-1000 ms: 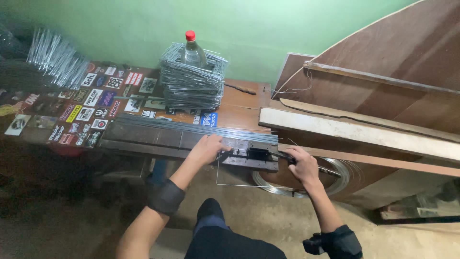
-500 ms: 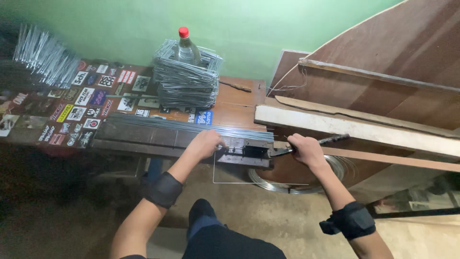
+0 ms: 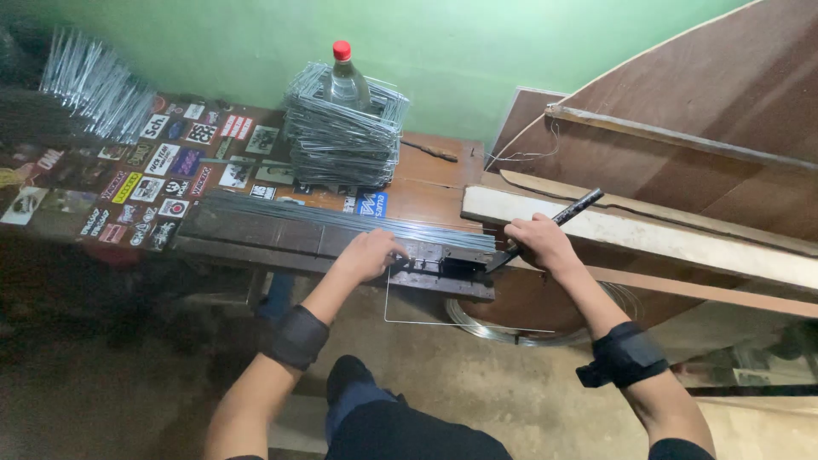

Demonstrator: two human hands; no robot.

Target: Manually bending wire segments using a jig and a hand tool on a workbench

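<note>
A thin, bright steel wire bent into a square-cornered frame [image 3: 467,317] hangs from the dark metal bending jig [image 3: 443,264] bolted at the front edge of the wooden workbench [image 3: 430,192], its loop dropping below the edge towards the floor; held this way, the bent portion is free to swing clear of the bench. The left hand [image 3: 368,254] lies flat and closed down on the wire at the jig's left end, evidently pinning it so that it cannot slip. The right hand [image 3: 537,241] is wrapped fast around the black lever handle [image 3: 558,220] of the jig, which stands raised at a slant towards the right; the grip sits low on the handle, near the pivot. Just left of the jig, a bundle of straight silvery wire rods [image 3: 341,217] lies along the front edge, within reach of the left hand. Behind it, near the back edge, stands a tall stack of finished wire frames [image 3: 341,136] with a clear bottle with a red cap [image 3: 345,77] set inside it. The left part of the bench is covered with assorted stickers [image 3: 145,170], and more wire pieces [image 3: 89,85] lean at the back left corner. A pale wooden plank [image 3: 648,238] and brown plywood sheets [image 3: 699,128] lie to the right; a coil of wire [image 3: 511,332] rests on the floor below the jig.
</note>
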